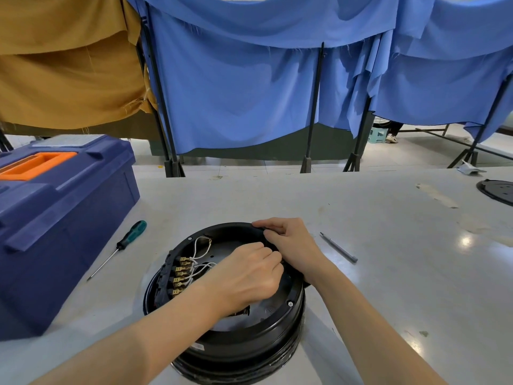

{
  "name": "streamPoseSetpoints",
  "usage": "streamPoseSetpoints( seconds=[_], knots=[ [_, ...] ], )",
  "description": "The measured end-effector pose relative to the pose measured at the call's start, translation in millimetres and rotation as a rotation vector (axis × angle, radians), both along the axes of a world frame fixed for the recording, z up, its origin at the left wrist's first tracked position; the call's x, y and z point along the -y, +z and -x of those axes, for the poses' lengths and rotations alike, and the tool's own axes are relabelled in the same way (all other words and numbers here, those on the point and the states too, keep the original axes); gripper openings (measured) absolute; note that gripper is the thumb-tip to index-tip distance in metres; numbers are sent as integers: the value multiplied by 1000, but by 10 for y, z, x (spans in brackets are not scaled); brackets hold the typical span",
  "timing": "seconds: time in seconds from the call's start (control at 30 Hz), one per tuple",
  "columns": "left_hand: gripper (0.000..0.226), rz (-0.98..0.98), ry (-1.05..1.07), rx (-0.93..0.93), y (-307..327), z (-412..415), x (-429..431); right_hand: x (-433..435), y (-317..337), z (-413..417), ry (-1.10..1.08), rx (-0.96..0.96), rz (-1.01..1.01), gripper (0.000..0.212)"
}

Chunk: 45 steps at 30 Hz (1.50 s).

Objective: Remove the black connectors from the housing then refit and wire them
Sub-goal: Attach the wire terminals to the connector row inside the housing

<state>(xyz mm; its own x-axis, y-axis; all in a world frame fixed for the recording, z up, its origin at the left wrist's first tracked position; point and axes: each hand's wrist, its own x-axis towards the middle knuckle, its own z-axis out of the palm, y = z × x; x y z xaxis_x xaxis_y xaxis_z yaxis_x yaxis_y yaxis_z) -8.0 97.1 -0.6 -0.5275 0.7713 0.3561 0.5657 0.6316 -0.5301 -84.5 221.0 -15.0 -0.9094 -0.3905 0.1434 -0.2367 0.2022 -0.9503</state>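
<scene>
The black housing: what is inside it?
A black connector strip with brass terminals and white wires sits at its left wall. The left hand and right hand hide the right part.

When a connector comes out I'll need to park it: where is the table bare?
Bare table beyond the housing, between toolbox and black disc, and right of the metal rod. Crowded: the strip between toolbox and housing, where the screwdriver lies.

The housing (244, 340) was set on the table (388, 287). The toolbox (55, 232) was placed to its left, the screwdriver (119, 247) between them, a rod (338, 248) to its right. The connectors (165, 276) were seated along the housing's left inner wall.
</scene>
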Motion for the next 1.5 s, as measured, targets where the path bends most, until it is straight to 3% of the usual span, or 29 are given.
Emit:
streamPoseSetpoints(
  seconds=[0.57,0.9,1.03,1.13,1.3,1.4,1.5],
  knots=[
    [29,-72,-127,-47,-80,55,18,23,-55,31,-30,40,50,34],
    [32,-134,-73,38,4,24,17,1,-39,26,-9,51,39,33],
    [19,-378,-24,156,97,-58,170,-8,-40,37,1,16,-4,31],
    [9,-674,202,164,150,-143,418,-6,-40,49,-5,22,-7,30],
    [40,-1080,729,273,-46,-306,885,-32,-45,81,-90,22,12,25],
    [39,-1406,784,385,-193,-406,914,-39,-57,95,-191,8,27,17],
    [35,-1560,776,349,-240,-390,846,-62,-51,98,-329,-85,-29,10]
  ],
)
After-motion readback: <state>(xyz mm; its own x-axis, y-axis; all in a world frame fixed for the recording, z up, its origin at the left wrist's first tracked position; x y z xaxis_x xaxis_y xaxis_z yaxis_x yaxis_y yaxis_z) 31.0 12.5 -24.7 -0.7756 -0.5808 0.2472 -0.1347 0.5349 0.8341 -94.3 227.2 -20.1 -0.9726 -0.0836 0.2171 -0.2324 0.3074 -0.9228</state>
